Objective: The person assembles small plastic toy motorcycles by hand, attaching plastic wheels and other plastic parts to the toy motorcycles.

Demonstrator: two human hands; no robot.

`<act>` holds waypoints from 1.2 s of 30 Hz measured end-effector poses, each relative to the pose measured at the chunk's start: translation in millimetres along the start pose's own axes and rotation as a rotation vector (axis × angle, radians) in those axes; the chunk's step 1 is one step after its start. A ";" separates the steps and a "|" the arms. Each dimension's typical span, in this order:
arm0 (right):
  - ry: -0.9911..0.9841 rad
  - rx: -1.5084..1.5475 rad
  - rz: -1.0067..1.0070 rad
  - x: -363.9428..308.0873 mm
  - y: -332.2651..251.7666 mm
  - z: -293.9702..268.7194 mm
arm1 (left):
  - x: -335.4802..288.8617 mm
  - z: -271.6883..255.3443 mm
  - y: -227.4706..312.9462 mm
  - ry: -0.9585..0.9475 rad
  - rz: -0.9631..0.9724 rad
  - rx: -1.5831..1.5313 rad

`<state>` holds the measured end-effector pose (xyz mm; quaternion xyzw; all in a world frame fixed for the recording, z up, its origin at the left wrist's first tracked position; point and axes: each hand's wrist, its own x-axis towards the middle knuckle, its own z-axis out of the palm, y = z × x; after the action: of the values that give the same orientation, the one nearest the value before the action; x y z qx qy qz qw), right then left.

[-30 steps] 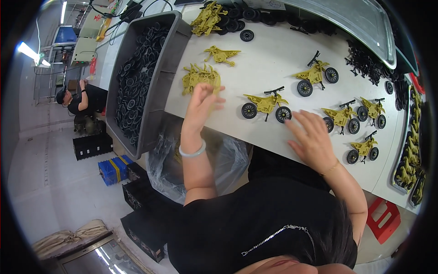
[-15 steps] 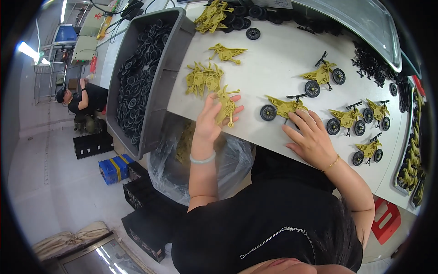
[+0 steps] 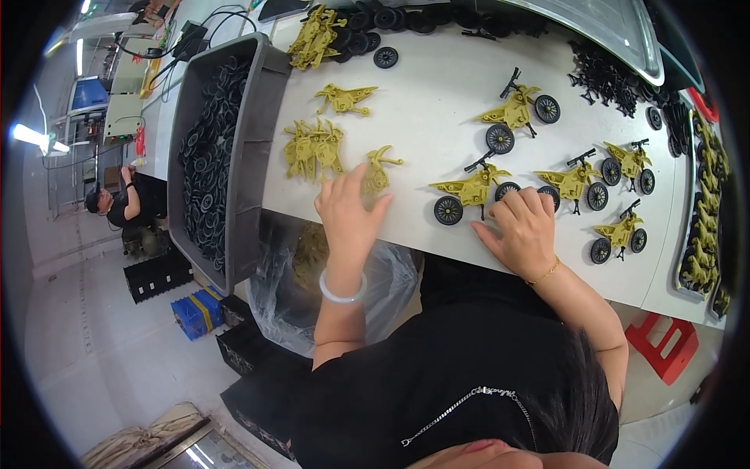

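Observation:
My left hand [image 3: 348,211] is open, fingers spread, just below a loose olive-yellow toy motorcycle body [image 3: 380,170] on the white table; whether the fingertips touch it I cannot tell. My right hand [image 3: 522,233] rests at the table's near side, thumb apart and fingers loosely bent, with nothing visible in it. Next to its fingers lies a toy motorcycle [image 3: 467,190] with black handlebars and two black wheels. Above that is another assembled toy motorcycle [image 3: 512,112]. Several more, including one toy motorcycle [image 3: 619,230], lie to the right.
A grey bin [image 3: 246,148] of black wheels stands at the left. Several yellow bodies [image 3: 312,148] lie beside it. Small black parts [image 3: 605,78] are heaped at the far right, near a tray of yellow toys [image 3: 699,258]. Below the table edge hangs a clear plastic bag [image 3: 289,305].
My left hand has let go of the yellow body, which now lies on the table. My right hand has drawn back from the nearest toy motorcycle, uncovering its front wheel. The whole view has shifted.

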<state>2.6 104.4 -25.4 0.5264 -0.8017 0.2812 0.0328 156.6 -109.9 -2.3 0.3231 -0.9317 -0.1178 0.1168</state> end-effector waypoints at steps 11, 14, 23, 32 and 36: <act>0.109 0.011 -0.003 -3.9 4.8 9.3 | -9.8 3.1 20.4 0.073 -0.046 -0.323; 0.122 0.028 -0.014 -6.4 4.6 9.8 | -13.6 7.1 62.0 -0.042 0.092 -0.508; 0.117 -0.006 -0.026 -7.5 5.9 11.3 | -8.2 39.0 84.9 0.020 0.324 -0.359; 0.139 0.026 -0.023 -6.9 7.8 11.2 | -8.9 42.3 87.7 0.052 0.335 -0.321; 0.141 0.022 -0.019 -8.6 8.6 12.8 | -9.7 45.9 90.2 0.082 0.331 -0.361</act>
<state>2.1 107.8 -42.7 0.5132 -0.7893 0.3259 0.0863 98.7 -28.3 -20.4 0.1444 -0.9302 -0.2486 0.2281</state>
